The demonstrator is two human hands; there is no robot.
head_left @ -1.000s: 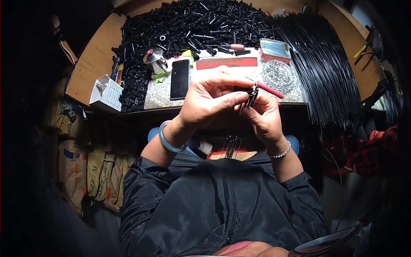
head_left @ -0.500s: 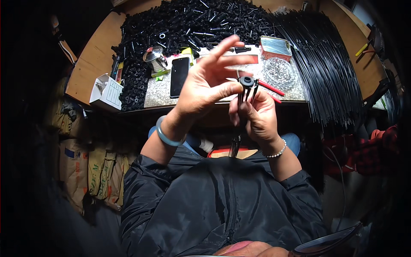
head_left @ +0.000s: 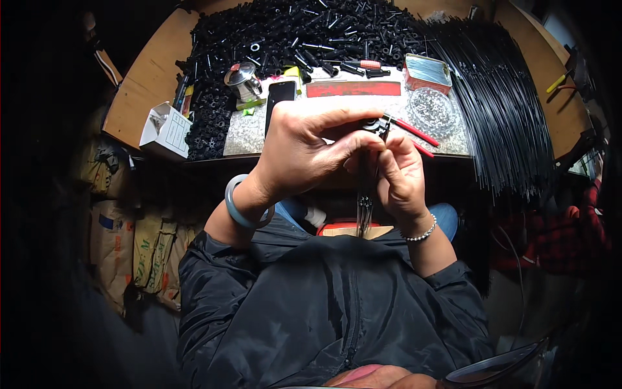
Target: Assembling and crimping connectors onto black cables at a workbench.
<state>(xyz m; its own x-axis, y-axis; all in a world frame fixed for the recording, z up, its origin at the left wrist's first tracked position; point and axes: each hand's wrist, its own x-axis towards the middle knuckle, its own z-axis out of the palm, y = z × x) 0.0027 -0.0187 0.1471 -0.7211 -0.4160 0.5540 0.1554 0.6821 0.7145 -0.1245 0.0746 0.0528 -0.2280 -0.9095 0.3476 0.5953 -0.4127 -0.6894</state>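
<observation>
My left hand (head_left: 301,146) curls its thumb and forefinger around a black ring-shaped hub (head_left: 372,125), apparently an umbrella part. From the hub a bundle of thin black ribs (head_left: 365,206) with pale wire ends hangs toward my lap. My right hand (head_left: 403,174) pinches the ribs just below the hub, its thumb against the fingers. The hands nearly meet above the table's front edge, and the fingers hide part of the hub. Just behind them lie red-handled pliers (head_left: 418,132).
Black tubular parts (head_left: 304,39) are heaped across the back, with long black rods (head_left: 508,110) at right. Around the work mat stand a metal pot (head_left: 243,83), phone (head_left: 280,93), tin box (head_left: 429,72), glass dish (head_left: 433,111) and white carton (head_left: 167,133). A checkered sleeve (head_left: 580,227) shows far right.
My left hand has come down from raised, spread fingers and closed around the hub. My right hand has shifted slightly right, still gripping the ribs. The view has moved a little.
</observation>
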